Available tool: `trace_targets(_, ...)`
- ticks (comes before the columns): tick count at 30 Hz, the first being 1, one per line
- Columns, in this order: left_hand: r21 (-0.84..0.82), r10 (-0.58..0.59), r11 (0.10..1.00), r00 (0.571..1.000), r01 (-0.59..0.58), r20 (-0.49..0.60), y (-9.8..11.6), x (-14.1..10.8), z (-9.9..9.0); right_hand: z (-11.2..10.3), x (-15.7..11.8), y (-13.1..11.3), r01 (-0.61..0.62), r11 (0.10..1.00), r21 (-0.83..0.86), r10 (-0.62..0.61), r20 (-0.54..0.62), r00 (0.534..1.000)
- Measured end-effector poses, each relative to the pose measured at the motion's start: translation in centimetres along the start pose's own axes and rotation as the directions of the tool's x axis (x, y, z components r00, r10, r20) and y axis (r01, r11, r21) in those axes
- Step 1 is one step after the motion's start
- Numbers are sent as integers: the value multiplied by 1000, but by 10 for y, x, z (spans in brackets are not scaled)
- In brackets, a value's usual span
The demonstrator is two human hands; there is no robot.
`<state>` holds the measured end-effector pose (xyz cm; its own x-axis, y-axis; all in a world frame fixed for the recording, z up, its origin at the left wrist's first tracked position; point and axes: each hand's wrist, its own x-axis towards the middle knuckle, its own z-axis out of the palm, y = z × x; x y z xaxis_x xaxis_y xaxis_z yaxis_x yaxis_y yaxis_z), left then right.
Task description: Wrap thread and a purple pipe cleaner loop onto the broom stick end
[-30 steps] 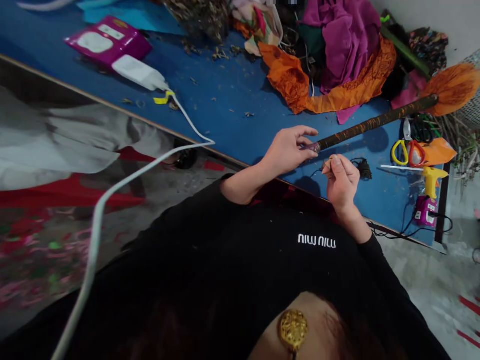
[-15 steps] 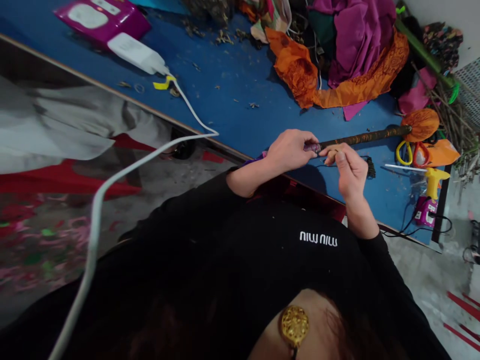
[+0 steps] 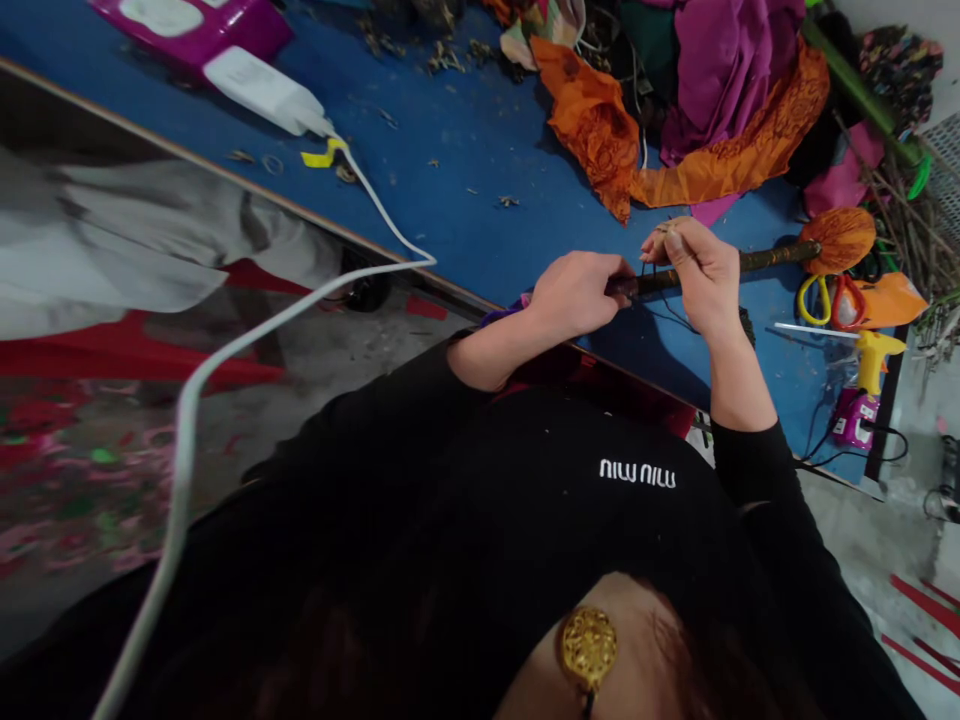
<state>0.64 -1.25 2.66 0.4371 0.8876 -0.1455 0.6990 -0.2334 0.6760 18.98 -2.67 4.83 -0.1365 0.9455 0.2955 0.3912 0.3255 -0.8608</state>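
Observation:
My left hand (image 3: 576,292) is closed around the near end of a dark brown stick (image 3: 772,257), just above the table's front edge. Purple cloth (image 3: 504,312) shows by my left wrist. At its far end the stick carries a round orange cloth-covered head (image 3: 838,243). My right hand (image 3: 701,265) is raised over the stick, thumb and fingers pinched on a thin dark cord (image 3: 652,268). That cord runs down to the stick beside my left fingers, and a loose length hangs below. Part of the stick is hidden behind my right hand.
Yellow-and-red-handled scissors (image 3: 829,302), orange cloth (image 3: 891,302) and a yellow glue gun (image 3: 876,358) lie at the right. Heaped orange and magenta fabric (image 3: 739,80) is at the back. A white cable (image 3: 300,290) from a power strip (image 3: 262,90) crosses the table's left edge.
My right hand has risen away from the stick, drawing the dark cord up with it. My left hand has stayed at the stick's near end.

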Motion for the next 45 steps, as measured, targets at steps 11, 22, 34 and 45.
trace_targets(11, 34, 25, 999, 1000, -25, -3, -4, -6, 5, -1, 13, 23, -71, 996, 62, 68, 49, 996)
trace_targets(22, -34, 20, 999, 1000, -20, -20, -6, -1, 4, -11, -8, 21, -42, 995, 94, 54, -125, 991)
trace_targets(34, 96, 65, 993, 998, -64, -14, -2, -7, 6, 13, 27, 46, -122, 991, 47, 117, 85, 989)
trace_targets(45, 147, 60, 988, 998, -57, -18, -1, -13, 10, 9, 21, 60, -95, 989, -113, 107, 109, 988)
